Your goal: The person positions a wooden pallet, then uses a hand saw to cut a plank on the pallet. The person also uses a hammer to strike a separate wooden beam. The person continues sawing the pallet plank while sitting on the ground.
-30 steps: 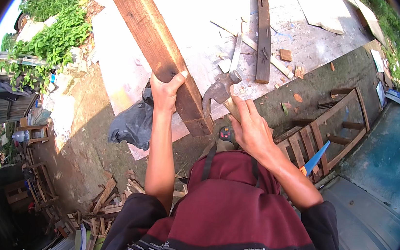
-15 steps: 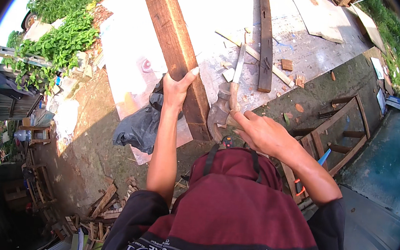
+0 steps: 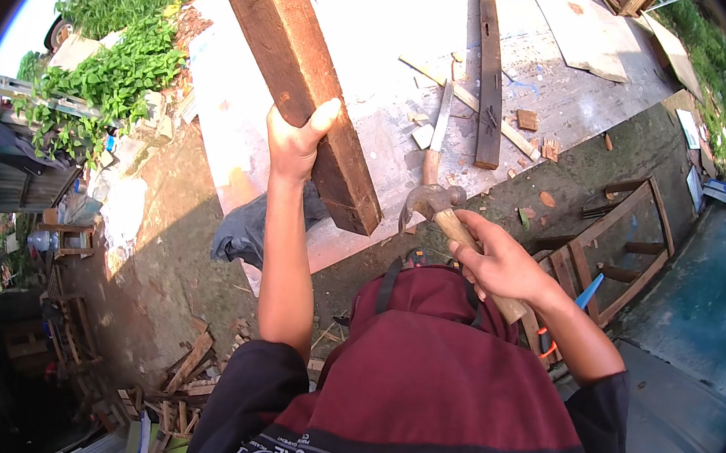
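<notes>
A thick brown wooden beam [image 3: 302,52] is tilted up from the lower middle toward the upper left, its near end beside the hammer. My left hand [image 3: 297,140] is closed around the beam's left side, thumb across its top. My right hand [image 3: 501,259] grips the wooden handle of a claw hammer [image 3: 432,202]. The hammer's metal head sits just right of the beam's near end, apart from it. Beyond the head, a long blade with a wooden handle [image 3: 433,154] lies on a pale sheet [image 3: 377,95]. Under my left forearm is a dark plastic bag [image 3: 248,228].
On the sheet lie a dark plank [image 3: 487,89], a thin pale strip [image 3: 514,138] and small wood offcuts [image 3: 526,120]. A wooden frame [image 3: 609,243] lies at the right, near a saw with an orange handle [image 3: 547,345]. Scrap wood [image 3: 189,367] is piled lower left.
The beam and my left hand have shifted left and up. My right hand has moved right and down, and the hammer has swung so its handle shows clearly, farther from the beam.
</notes>
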`<state>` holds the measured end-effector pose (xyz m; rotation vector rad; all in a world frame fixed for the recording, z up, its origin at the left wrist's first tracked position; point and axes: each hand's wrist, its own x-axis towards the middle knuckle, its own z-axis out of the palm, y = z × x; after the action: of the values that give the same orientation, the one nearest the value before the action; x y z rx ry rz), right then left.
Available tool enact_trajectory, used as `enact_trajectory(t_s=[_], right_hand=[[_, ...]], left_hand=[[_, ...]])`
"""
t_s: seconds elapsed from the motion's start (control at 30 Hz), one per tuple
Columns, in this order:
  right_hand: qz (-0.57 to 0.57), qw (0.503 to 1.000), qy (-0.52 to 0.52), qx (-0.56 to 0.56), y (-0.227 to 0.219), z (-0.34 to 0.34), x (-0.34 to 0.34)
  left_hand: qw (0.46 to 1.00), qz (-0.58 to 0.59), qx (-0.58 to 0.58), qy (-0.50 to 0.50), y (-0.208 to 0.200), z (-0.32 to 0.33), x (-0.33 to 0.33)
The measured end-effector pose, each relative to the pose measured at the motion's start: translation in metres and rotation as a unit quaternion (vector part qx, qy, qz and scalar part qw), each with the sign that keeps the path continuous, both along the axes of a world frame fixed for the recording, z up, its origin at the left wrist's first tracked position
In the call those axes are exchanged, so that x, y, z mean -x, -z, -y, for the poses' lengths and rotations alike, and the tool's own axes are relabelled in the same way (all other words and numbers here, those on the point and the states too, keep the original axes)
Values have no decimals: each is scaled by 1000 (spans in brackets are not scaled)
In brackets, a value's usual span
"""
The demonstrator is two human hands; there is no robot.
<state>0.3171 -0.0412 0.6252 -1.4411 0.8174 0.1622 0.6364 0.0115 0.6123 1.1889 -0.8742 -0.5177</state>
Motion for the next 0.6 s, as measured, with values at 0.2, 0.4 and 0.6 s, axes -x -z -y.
enact_trajectory(t_s=[0.2, 0.4, 0.6], right_hand=[[-6, 976, 31, -214, 34, 0, -11], [-49, 952, 56, -297, 39, 7, -13], [-68, 953, 49, -291, 36, 3, -6]], left_hand=[[994, 90, -40, 36, -5, 5, 38], [976, 184, -104, 49, 5, 11, 79], [966, 218, -126, 58, 11, 20, 95]])
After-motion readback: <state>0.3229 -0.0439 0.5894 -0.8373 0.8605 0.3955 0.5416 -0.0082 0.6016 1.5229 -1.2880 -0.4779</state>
